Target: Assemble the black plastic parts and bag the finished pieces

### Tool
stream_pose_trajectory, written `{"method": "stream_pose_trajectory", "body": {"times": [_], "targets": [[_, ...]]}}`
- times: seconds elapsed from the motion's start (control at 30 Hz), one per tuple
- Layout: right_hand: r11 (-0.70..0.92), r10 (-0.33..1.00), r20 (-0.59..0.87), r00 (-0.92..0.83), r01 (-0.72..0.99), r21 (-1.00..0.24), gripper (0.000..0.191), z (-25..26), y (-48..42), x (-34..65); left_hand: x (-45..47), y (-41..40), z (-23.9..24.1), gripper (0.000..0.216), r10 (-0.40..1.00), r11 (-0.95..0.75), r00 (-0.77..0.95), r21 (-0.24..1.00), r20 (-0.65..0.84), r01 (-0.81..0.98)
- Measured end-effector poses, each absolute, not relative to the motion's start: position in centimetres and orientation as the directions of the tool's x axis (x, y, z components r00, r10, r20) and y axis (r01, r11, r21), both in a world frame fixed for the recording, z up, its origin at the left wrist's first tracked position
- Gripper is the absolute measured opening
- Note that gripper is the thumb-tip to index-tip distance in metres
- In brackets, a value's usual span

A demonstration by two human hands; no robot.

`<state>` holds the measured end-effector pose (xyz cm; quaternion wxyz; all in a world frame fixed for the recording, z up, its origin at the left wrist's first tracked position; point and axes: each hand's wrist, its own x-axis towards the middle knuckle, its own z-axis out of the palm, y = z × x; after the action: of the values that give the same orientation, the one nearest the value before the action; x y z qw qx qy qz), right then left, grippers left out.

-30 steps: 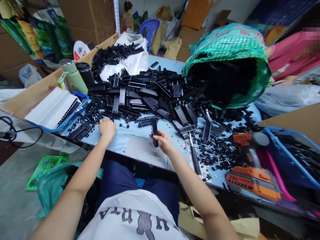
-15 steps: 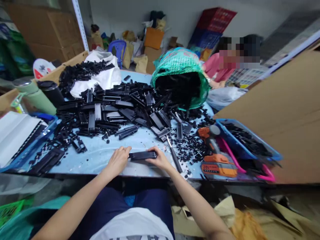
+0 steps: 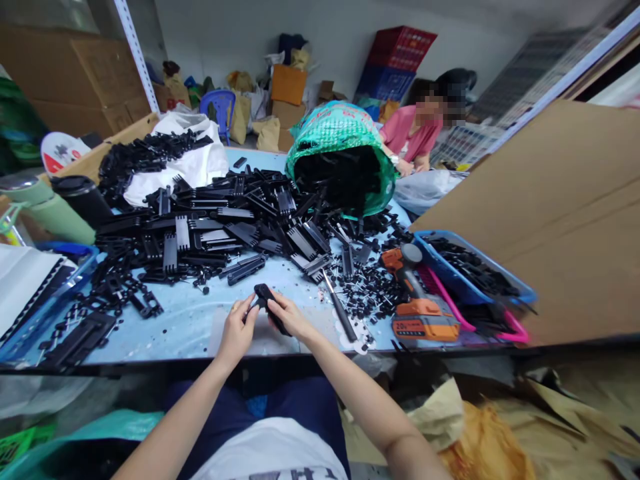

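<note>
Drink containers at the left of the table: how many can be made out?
2: a pale green bottle toward the left edge, and a black lidded cup just right of it. Others may be hidden.

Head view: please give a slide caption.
Right hand holds a black part, left hand touching it, above a blue table.

Here's your blk plastic pc, long & slim w/ a rounded far end, up in your R hand over the near edge of the table. It's on a diag: far end to your L, near end to your R. Your L hand is at its L side, w/ a small dk bit there; can't tell if that's a separate pc.
</note>
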<state>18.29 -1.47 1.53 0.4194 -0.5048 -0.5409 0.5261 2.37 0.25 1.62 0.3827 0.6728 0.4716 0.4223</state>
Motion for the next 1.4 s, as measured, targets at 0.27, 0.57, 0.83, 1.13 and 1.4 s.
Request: {"method": "stream_pose_trajectory", "body": {"times": [0.27, 0.57, 0.83, 1.13, 1.4], "targets": [[0.170, 0.976, 0.110, -0.186, 0.341, -0.925, 0.054, 3.1, -2.5, 20.2, 2.2, -0.1, 4.0, 0.033, 0.904, -0.412, 0.273, 0.840, 0.329, 0.353], [0.331, 0.933, 0.360, 0.015, 0.357, -0.874, 0.055, 1.9, -3.2, 16.4, 4.9, -0.8, 4.8, 0.030, 0.813, -0.554, -0.051, 0.798, 0.580, 0.235], [0.388, 0.887, 0.458, 0.058, 0.444, -0.808, 0.058, 2.2, -3.1, 15.9, 3.1, 1.6, 6.0, 0.027, 0.760, -0.648, 0.191, 0.747, 0.621, 0.148], [0.187, 0.978, 0.187, -0.094, 0.796, -0.576, 0.051, 1.6, -0.5, 22.9, 3.3, 0.5, 1.0, 0.046, 0.901, -0.434, 0.308, 0.662, 0.306, 0.611], [-0.335, 0.862, 0.313, 0.399, 0.912, -0.238, 0.045, 4.9, 9.2, 37.8, 3.7, 2.2, 1.9, 0.046, 0.543, -0.829, 0.837, 0.198, 0.066, 0.523]]}}
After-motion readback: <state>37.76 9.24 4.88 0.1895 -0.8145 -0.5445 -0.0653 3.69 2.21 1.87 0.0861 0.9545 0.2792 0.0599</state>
